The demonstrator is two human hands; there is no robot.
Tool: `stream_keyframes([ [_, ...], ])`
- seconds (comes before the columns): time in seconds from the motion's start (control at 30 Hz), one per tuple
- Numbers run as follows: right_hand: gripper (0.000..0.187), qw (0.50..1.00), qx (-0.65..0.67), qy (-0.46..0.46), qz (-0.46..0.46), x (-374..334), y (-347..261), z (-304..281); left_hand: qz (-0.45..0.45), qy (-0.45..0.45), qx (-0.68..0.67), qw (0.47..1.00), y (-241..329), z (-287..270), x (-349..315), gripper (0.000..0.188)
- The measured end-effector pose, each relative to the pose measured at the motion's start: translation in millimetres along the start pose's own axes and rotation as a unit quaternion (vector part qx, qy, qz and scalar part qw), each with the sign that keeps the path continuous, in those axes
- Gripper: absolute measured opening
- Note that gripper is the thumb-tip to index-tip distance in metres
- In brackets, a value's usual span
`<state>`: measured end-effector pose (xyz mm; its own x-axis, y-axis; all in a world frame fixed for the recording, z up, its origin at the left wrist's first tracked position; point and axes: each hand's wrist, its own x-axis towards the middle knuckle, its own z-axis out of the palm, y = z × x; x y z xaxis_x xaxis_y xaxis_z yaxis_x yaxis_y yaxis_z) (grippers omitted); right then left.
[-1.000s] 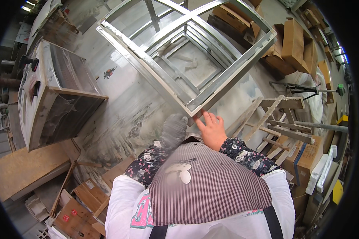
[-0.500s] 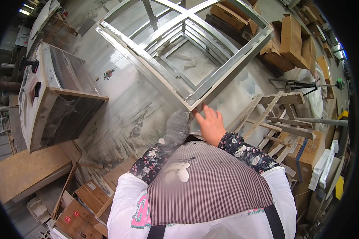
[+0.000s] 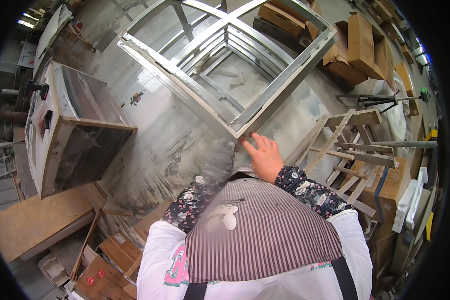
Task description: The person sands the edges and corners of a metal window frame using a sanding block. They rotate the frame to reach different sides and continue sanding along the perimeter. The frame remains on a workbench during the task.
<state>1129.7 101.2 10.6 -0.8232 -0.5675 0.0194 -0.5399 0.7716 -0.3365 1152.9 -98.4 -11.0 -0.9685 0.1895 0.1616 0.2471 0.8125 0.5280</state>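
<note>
A large pale metal frame (image 3: 285, 79) with crossing bars stands in front of me, one corner pointing at my body. My right hand (image 3: 265, 159) is bare, its fingers apart and their tips touching the side of the frame just right of that corner. Just left of the corner is my left hand (image 3: 219, 161) in a grey glove, its fingers curled and partly blurred. Whatever it may hold is hidden. A striped apron (image 3: 265, 225) covers my front, below both hands.
On the left stands a plastic-wrapped cabinet (image 3: 92, 155) with a cordless drill (image 3: 37, 90) on top. A wooden stepladder (image 3: 342, 145) and a green-topped tripod (image 3: 380, 100) are at right. Cardboard boxes (image 3: 362, 45) lie at far right. A small tool (image 3: 136, 97) rests on the dusty floor.
My left hand has shifted slightly left and down from the frame's corner. My right hand stays at the frame. The whole view has shifted a little.
</note>
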Motion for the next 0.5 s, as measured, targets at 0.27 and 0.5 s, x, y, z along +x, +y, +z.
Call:
stream_keyframes([
  [0.27, 0.054, 0.998, -0.054, -0.009, -0.001, 0.7, -4.8, 5.1, -0.001, 0.019, -0.024, 1.000, -2.9, -2.8, 7.1, 0.013],
  [0.5, 0.055, 0.999, -0.042, -0.029, 0.016, 3.0, -8.0, -2.9, -0.016, 0.010, -0.050, 0.999, -9.1, 8.2, 8.6, 0.009],
])
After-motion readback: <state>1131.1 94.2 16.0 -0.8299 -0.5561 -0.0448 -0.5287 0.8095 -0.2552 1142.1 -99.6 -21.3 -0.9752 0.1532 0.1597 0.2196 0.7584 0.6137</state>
